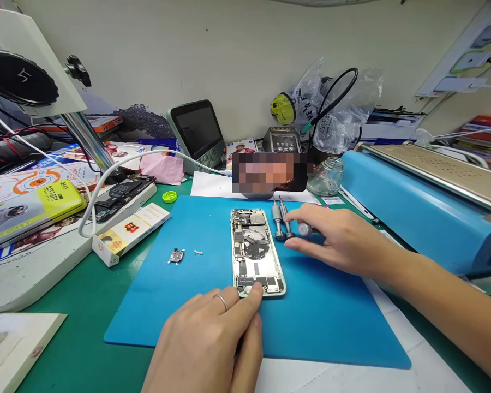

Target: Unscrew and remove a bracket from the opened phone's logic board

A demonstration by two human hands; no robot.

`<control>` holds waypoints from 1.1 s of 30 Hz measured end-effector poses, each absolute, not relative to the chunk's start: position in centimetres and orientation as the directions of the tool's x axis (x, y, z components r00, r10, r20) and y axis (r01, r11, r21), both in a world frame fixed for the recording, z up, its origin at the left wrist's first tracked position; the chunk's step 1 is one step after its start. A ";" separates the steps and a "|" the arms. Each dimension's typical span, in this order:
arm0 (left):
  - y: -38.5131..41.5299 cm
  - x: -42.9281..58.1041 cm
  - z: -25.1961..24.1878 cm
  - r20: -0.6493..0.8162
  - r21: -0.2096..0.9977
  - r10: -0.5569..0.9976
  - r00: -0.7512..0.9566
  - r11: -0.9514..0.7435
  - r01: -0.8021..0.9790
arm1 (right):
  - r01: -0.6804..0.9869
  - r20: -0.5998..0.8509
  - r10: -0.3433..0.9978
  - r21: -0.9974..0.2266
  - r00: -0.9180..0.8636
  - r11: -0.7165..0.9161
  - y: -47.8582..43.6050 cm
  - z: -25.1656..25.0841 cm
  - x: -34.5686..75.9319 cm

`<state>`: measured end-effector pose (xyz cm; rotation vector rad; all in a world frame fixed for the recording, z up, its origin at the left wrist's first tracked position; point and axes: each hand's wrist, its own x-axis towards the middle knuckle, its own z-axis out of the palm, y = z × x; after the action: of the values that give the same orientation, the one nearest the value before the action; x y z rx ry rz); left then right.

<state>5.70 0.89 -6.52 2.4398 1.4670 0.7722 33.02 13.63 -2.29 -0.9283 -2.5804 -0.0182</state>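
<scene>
An opened smartphone (265,256), its inner boards and black round coil exposed, lies on a blue mat (147,311). My left hand (213,333), wearing a ring, holds its lower end: the index fingertip presses on top, the thumb sits by the bottom edge. To the phone's right lie two grey screwdrivers (277,218). My right hand (339,234) is over them, thumb and index finger apart around their near ends. Another screwdriver (305,230) shows its round end between these fingers and seems tucked in the hand; its far part is hidden.
Left on the mat are a small metal part (176,255) and a tiny bracket (198,252). A small box (131,232) and a green cap (169,197) lie beyond. A blue machine (417,202) flanks the right, near a glass jar (327,177). A microscope stand (82,136) rises left.
</scene>
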 end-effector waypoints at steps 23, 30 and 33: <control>1.0 5.4 -6.2 0.317 0.434 0.860 0.399 -0.506 0.746 | 0.696 0.490 0.768 -0.375 -0.412 0.613 11.4 -1.9 32.7; 1.1 5.3 -6.6 0.308 0.440 0.863 0.399 -0.502 0.745 | 0.637 0.500 0.783 -0.477 -0.371 0.606 12.1 -2.2 33.2; 0.9 5.6 -6.7 0.280 0.468 0.878 0.388 -0.477 0.744 | 0.585 0.442 0.794 -0.538 -0.417 0.607 11.7 -2.0 33.0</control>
<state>5.58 0.93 -6.68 2.3830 1.4295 0.7266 32.97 11.68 -1.98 -1.0818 -2.1507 0.3957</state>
